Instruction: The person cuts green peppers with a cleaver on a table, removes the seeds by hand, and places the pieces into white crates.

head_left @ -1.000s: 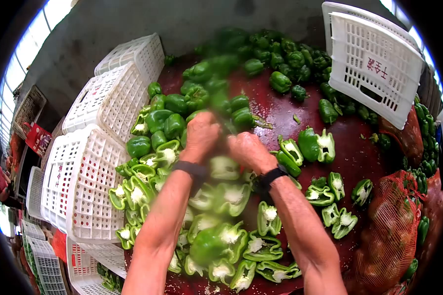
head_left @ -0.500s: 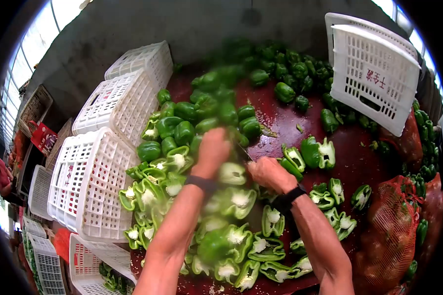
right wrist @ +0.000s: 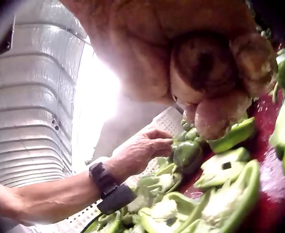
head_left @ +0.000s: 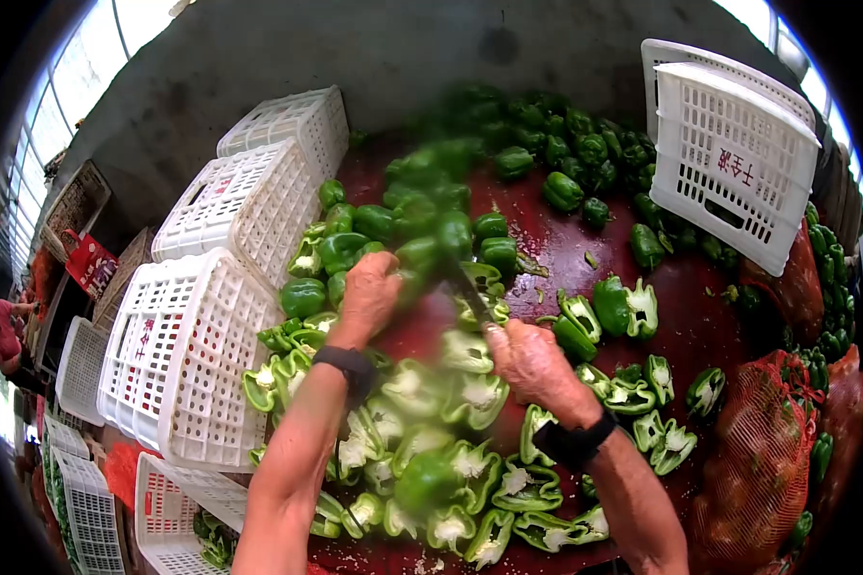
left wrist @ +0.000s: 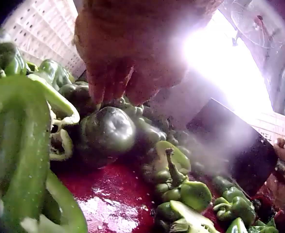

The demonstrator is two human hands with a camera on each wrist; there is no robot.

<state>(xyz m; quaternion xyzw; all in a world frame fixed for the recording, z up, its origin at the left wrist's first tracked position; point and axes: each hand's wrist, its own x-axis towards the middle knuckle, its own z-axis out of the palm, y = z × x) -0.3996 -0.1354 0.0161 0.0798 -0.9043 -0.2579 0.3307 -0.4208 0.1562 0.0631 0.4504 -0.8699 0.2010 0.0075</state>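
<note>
My left hand (head_left: 368,299) reaches over the whole green bell peppers (head_left: 342,251) at the left of the pile. In the left wrist view its fingers hang down, loosely bent, with the tips right at the top of a whole bell pepper (left wrist: 108,130). My right hand (head_left: 539,366) grips the handle of a cleaver, whose broad dark blade (left wrist: 232,145) shows in the left wrist view. The blade points forward and left, close over the dark red surface. Cut pepper halves (head_left: 479,395) with pale seed cores lie below and between both hands.
White plastic crates (head_left: 187,359) line the left side. Another white crate (head_left: 734,163) leans at the back right, near a heap of whole peppers (head_left: 585,144). A red mesh sack (head_left: 758,460) stands at the right. A smudge blurs the head view's middle.
The left hand has moved left, away from the right hand, to the whole peppers. The right hand has shifted slightly right and nearer with the cleaver, whose blade now shows more plainly.
</note>
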